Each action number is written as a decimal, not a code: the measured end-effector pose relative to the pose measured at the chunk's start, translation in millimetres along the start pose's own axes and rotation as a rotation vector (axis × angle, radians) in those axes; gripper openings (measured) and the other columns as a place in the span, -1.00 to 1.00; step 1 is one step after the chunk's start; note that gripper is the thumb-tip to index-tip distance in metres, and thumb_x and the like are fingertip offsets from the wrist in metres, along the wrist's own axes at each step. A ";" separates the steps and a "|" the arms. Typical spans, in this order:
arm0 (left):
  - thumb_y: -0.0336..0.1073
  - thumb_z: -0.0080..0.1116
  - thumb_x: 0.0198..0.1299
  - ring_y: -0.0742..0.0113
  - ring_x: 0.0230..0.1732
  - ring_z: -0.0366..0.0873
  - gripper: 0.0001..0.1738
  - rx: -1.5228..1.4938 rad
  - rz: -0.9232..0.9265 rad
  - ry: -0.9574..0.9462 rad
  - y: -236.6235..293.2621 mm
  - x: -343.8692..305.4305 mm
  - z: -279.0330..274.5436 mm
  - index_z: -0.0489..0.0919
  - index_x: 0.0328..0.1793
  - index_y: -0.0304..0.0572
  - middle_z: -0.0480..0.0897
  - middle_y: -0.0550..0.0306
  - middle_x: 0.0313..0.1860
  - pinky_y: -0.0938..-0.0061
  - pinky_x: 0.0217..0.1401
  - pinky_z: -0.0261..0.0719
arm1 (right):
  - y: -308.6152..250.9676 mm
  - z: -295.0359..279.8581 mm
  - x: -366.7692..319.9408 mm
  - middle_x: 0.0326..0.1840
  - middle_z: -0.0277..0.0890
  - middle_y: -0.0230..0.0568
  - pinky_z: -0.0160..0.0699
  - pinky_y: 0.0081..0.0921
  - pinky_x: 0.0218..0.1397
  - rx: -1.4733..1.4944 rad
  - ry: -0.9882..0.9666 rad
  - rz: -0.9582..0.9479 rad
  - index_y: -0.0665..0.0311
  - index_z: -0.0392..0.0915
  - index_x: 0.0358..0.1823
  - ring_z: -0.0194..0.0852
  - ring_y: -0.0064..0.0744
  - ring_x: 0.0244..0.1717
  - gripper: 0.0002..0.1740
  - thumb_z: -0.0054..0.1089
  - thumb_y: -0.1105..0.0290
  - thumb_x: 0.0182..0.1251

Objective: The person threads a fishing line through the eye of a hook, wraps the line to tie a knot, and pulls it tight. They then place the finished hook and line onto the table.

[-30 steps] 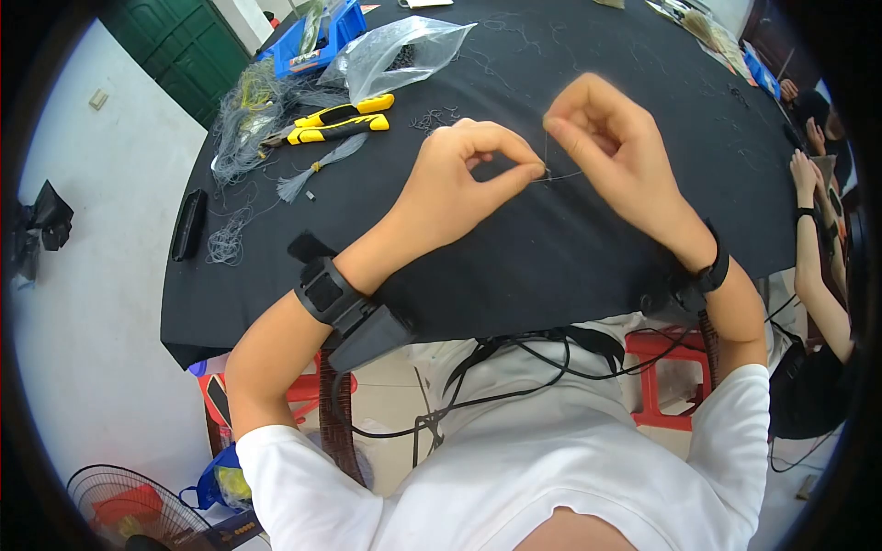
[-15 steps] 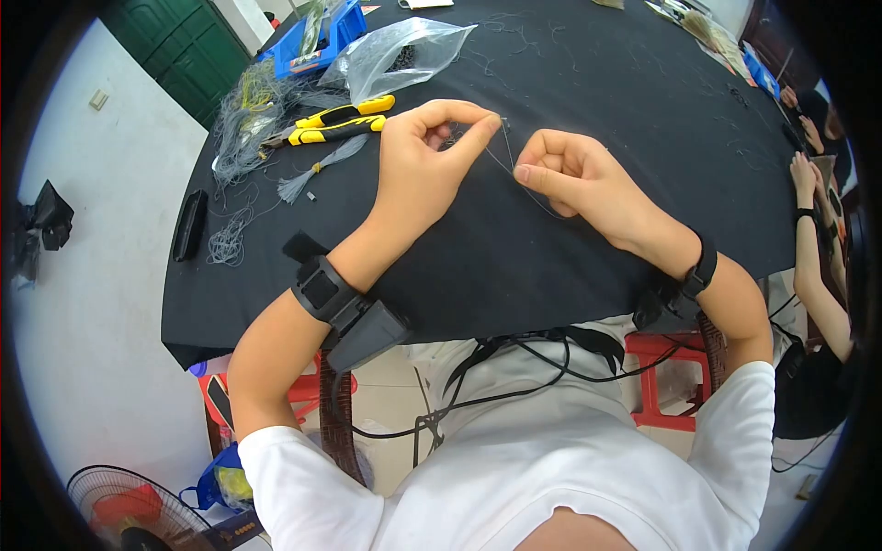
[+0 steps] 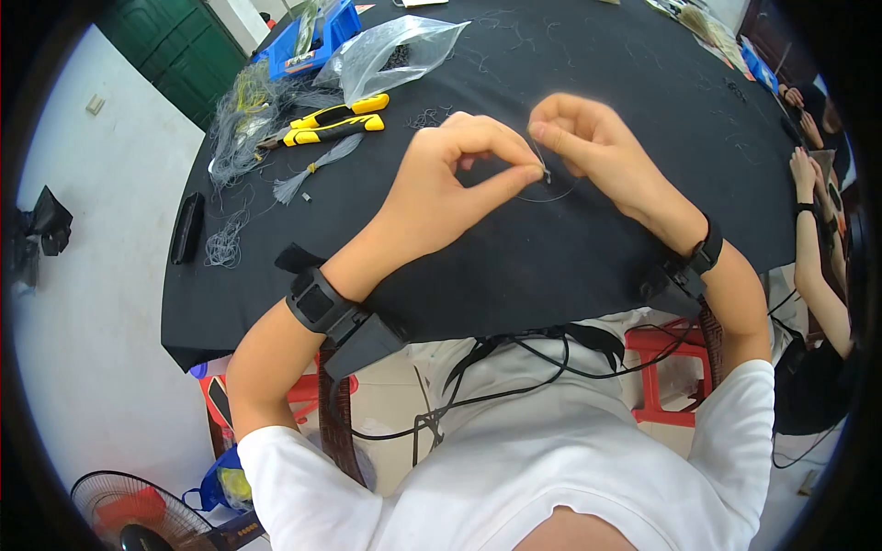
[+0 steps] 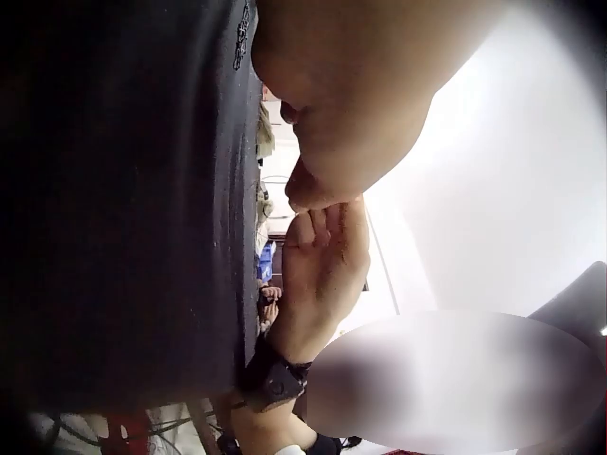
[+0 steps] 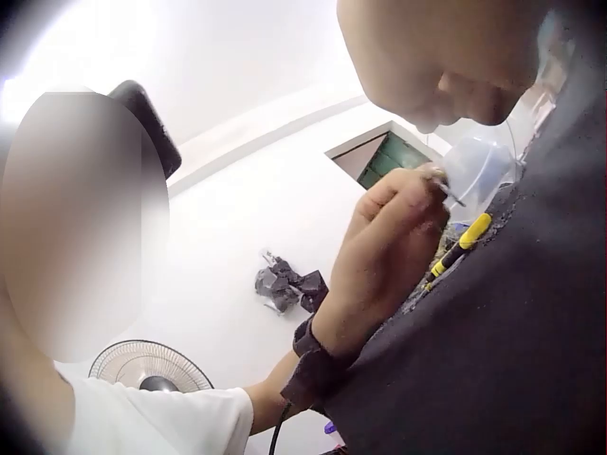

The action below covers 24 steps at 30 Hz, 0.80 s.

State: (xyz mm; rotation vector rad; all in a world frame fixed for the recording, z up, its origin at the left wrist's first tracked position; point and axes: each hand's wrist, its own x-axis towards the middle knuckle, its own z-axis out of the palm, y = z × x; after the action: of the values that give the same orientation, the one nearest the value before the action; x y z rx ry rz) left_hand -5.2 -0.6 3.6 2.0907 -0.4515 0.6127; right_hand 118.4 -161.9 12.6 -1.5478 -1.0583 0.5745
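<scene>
Over the black-covered table, my left hand (image 3: 450,174) pinches a tiny metal piece (image 3: 548,177) between thumb and forefinger; its exact kind is too small to tell. In the right wrist view a thin dark end (image 5: 455,196) sticks out past that pinch. A fine grey line (image 3: 556,196) runs from there in a loose loop below the fingertips. My right hand (image 3: 597,151) is a little higher and to the right, thumb against curled forefinger, pinching the line. Left of my left hand lie yellow-and-black pliers (image 3: 335,133) and a tied bundle of grey line (image 3: 312,171).
Small dark hooks (image 3: 429,118) lie beyond my left hand. Farther back are a clear plastic bag (image 3: 395,60), a blue bin (image 3: 312,53) and tangled line (image 3: 241,119). A black case (image 3: 188,228) sits at the left edge. Another person's arms (image 3: 813,230) are at the right.
The hands first moved left and my right hand dropped lower; now both are back to the right, the right hand higher again. The line between them has shifted from stretched to a loose loop.
</scene>
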 end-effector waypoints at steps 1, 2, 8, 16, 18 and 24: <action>-0.51 0.23 0.07 0.56 -0.26 0.46 -0.90 -0.031 -0.032 0.045 -1.3 0.1 -1.1 0.63 -0.25 -0.28 0.61 0.20 -0.25 0.68 -0.24 0.34 | 3.8 -0.3 0.7 -0.54 0.35 -0.56 0.14 -0.76 -0.50 0.040 -0.039 0.070 0.28 0.49 -0.26 0.15 -0.80 -0.56 -0.79 0.09 0.26 0.32; -0.51 0.22 0.08 0.56 -0.24 0.46 -0.90 -0.062 -0.062 0.088 -3.0 0.0 -1.5 0.62 -0.24 -0.30 0.60 0.19 -0.25 0.69 -0.21 0.35 | 6.7 -0.2 1.0 -0.57 0.32 -0.58 0.09 -0.77 -0.55 0.080 -0.077 0.139 0.26 0.49 -0.27 0.11 -0.81 -0.59 -0.80 0.09 0.26 0.32; -0.40 0.26 0.04 0.72 -0.44 0.31 -0.92 -0.278 -0.234 0.317 -11.0 1.4 4.0 0.67 -0.33 -0.21 0.62 0.36 -0.40 0.76 -0.44 0.16 | 0.7 23.9 -11.4 -0.62 0.24 -0.63 -0.01 -0.77 -0.63 0.169 -0.171 0.264 0.26 0.48 -0.28 0.03 -0.82 -0.65 -0.82 0.12 0.28 0.30; -0.39 0.19 0.16 0.55 -0.17 0.51 -0.84 -0.437 -0.388 0.257 -4.9 -0.8 1.5 0.59 -0.16 -0.32 0.61 0.18 -0.21 0.65 -0.07 0.42 | -2.0 27.1 -14.2 -0.45 0.46 -0.48 0.31 -0.76 -0.41 0.101 -0.255 0.180 0.33 0.53 -0.28 0.34 -0.77 -0.45 -0.86 0.11 0.39 0.26; -0.38 0.19 0.16 0.55 -0.16 0.52 -0.82 -0.520 -0.411 0.281 -10.3 -1.9 1.5 0.59 -0.14 -0.31 0.62 0.17 -0.20 0.65 -0.07 0.42 | 3.0 22.6 -12.4 -0.33 0.55 -0.39 0.44 -0.72 -0.23 -0.026 -0.286 0.031 0.37 0.56 -0.24 0.46 -0.70 -0.32 -0.84 0.10 0.44 0.24; -0.37 0.20 0.16 0.56 -0.19 0.52 -0.81 -0.467 -0.398 0.300 -11.4 -0.7 -3.9 0.59 -0.14 -0.31 0.62 0.19 -0.23 0.67 -0.09 0.42 | 1.6 14.3 -5.4 -0.10 0.56 -0.27 0.44 -0.60 -0.02 -0.054 0.047 -0.169 0.36 0.58 -0.12 0.49 -0.56 -0.11 -0.74 0.10 0.41 0.21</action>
State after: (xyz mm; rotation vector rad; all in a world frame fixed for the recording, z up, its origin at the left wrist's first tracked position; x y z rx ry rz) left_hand -0.8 8.9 -2.5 1.5507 0.0029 0.5125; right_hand 104.6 -159.2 6.3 -1.4937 -1.1635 0.3950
